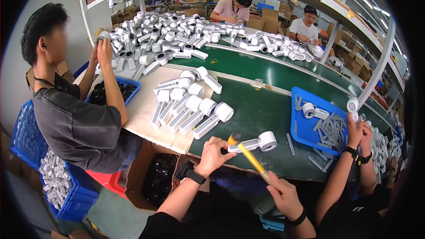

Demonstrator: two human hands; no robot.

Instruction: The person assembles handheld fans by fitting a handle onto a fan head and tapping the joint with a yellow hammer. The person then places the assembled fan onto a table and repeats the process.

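Observation:
A white handheld fan (267, 141) with a grey-panelled handle lies on its side near the front edge of the green table. My left hand (212, 155) is closed on the end of its handle, with fingers and thumb pinching it. A small hammer (254, 161) with a yellow shaft is in my right hand (285, 194), fingers wrapped round the shaft's lower end. The slightly blurred hammer head is over the fan's handle, close to my left fingertips; whether it touches cannot be told. Just beyond my left hand, several similar fans (195, 102) lie in rows.
At right, a blue tray (294, 126) contains grey strips and a fan part; a co-worker's hands (356, 132) raise a fan beside it. Another person (79, 110) works at left near a blue bin (77, 199). A large fan pile (155, 35) lies beyond the green belt (248, 68).

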